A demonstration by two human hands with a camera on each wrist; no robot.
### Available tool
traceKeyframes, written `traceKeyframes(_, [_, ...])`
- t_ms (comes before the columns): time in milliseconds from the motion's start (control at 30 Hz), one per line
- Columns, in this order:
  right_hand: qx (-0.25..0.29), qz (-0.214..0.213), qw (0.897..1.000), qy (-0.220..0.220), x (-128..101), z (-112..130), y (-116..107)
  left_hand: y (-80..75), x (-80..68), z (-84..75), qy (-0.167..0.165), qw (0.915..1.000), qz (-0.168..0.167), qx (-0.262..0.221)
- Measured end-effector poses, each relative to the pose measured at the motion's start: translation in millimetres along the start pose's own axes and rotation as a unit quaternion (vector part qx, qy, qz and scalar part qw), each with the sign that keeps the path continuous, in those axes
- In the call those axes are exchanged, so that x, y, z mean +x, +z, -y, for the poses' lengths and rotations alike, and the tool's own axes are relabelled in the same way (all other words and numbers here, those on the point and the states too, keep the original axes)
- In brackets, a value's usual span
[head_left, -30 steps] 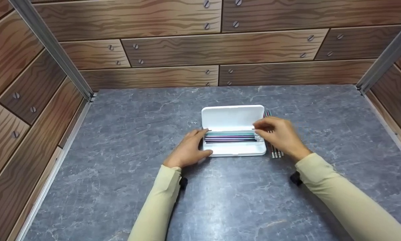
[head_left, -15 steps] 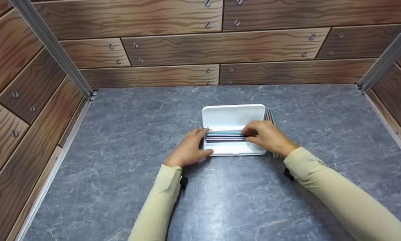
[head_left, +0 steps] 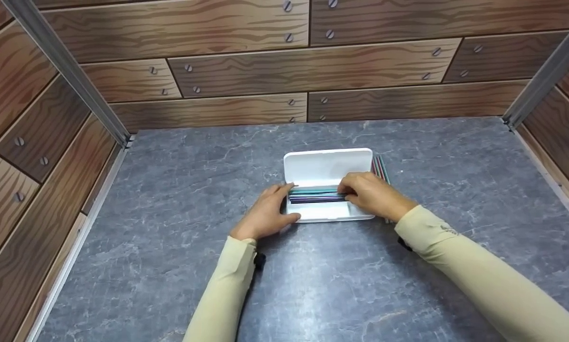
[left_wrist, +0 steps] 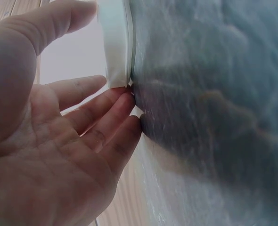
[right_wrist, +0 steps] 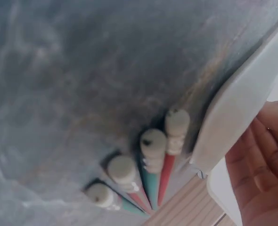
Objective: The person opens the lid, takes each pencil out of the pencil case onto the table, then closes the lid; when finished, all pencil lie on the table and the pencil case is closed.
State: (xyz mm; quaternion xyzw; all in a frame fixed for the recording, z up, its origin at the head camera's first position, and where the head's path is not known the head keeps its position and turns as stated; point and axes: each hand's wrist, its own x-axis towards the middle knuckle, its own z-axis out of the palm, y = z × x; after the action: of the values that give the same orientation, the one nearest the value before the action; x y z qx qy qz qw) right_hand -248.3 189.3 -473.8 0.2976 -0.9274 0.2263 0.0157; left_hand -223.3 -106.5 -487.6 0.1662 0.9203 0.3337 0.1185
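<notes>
A white pencil box [head_left: 328, 171] sat open in the middle of the grey table [head_left: 170, 190]. The left hand [head_left: 265, 213] rested flat against the box's left end, fingers loose. The right hand [head_left: 372, 194] reached into the box, pinching the pencils inside [head_left: 315, 197]. More pencils [right_wrist: 148, 165] lay just beside the box.

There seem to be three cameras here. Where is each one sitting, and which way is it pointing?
Head: worn on the head, looking forward and down at the open white case, both hands and sleeves.
Left wrist: on the left wrist, looking along the left hand to the case's end.
Right wrist: on the right wrist, facing the loose pencils beside the case, right hand at the edge.
Shared: all three show the case and the grey tabletop.
</notes>
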Motion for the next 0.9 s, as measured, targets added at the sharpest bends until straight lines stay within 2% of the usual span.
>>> traceKeyframes(300, [-0.025,0.015,0.999,-0.024,3,1,-2,-1.8,-1.3,-2.0,-0.009,0.9999,0.003,-0.005])
traceKeyframes(600, [0.005,0.040,0.998,-0.051,7,-8,-6,-1.4,-1.0,0.2,0.003,0.9999,0.002,-0.010])
traceKeyframes(900, [0.003,0.026,0.997,-0.078,6,-9,-6,16.5,18.4,32.3,0.026,0.9995,-0.018,0.009])
